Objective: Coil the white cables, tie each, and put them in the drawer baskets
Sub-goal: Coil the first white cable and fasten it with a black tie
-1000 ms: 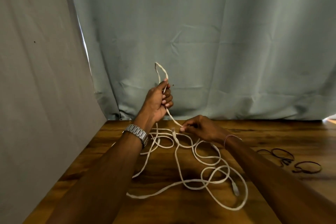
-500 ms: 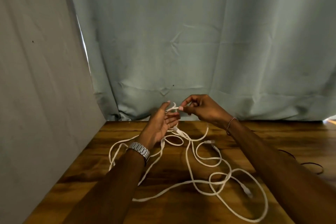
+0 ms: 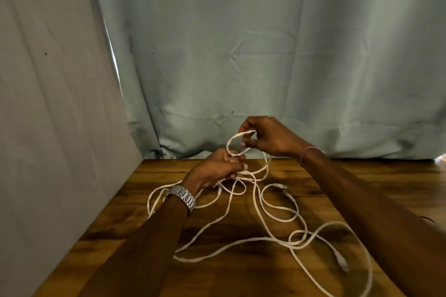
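White cables [image 3: 259, 214] lie tangled in loose loops over the wooden table [image 3: 301, 176]. My left hand [image 3: 217, 170], with a metal watch on its wrist, grips strands of cable just above the table near the back edge. My right hand [image 3: 268, 136] is raised a little higher and to the right, pinching the top of a small loop [image 3: 233, 141] that runs down into my left hand. Two cable plugs show, one [image 3: 281, 186] at mid-table and one [image 3: 342, 261] near the right front.
A pale blue curtain [image 3: 265, 55] hangs behind the table. A grey cloth wall [image 3: 48, 103] closes the left side. A thin dark band [image 3: 427, 219] peeks out past my right forearm. No drawer or basket is in view.
My left hand came down from its raised position to just above the table. My right hand rose and drew a small cable loop up between the two hands.
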The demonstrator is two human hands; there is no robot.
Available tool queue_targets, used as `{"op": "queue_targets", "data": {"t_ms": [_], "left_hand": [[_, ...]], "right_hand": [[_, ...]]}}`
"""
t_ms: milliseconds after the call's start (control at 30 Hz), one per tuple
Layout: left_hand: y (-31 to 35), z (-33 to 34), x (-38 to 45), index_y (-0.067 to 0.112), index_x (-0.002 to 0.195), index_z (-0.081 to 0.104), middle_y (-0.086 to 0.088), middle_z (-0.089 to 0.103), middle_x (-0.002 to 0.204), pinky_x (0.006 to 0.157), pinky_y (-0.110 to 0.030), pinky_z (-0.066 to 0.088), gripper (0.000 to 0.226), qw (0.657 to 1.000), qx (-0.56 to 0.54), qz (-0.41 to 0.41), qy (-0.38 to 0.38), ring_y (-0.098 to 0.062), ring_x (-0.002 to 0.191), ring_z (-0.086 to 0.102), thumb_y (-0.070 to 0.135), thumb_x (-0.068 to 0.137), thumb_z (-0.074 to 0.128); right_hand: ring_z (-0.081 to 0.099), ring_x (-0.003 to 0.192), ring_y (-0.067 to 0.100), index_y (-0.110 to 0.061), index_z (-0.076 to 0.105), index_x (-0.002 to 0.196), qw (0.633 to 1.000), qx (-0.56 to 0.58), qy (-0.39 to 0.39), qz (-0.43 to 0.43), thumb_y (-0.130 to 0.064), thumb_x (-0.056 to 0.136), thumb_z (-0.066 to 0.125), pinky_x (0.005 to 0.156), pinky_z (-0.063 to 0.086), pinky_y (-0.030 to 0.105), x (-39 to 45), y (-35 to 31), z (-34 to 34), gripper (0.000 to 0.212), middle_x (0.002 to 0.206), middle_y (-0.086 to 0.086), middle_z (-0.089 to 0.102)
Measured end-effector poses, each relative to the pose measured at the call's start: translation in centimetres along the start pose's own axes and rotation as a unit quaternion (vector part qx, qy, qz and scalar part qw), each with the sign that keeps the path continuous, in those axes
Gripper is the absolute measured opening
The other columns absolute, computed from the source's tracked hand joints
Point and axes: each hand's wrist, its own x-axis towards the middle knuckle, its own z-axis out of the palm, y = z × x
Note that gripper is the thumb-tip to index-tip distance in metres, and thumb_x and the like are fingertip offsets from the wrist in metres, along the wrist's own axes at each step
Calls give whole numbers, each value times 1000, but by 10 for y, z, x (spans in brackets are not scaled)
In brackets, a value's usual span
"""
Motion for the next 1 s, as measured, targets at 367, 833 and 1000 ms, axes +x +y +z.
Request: {"op": "queue_targets", "data": {"t_ms": [367,833,1000], "left_hand": [[-4,-12,3,18,96,73,1,74,84,80,-35,54,24,997,10,63,47,-16,80,69,11,75,83],[-8,-16,1,9,107,71,-2,64,71,55,-18,45,20,996,-17,28,77,-5,58,55,3,88,72],[-11,-14,2,15,104,69,8,66,62,62,-22,49,25,996,26,22,83,-6,62,62,4,83,78]], "right_hand": [[67,71,9,-16,61,111,994,-77,-70,18,-27,104,54,72,57,31,-2,7,10,16,84,0,75],[67,83,23,-11,62,112,996,-62,-51,47,-9,98,59,82,58,47,-12,17,12,15,93,8,72],[64,66,3,-16,72,96,990,93,24,100,-26,89,75,62,52,21,-6,6,-10,12,77,-7,71]]}}
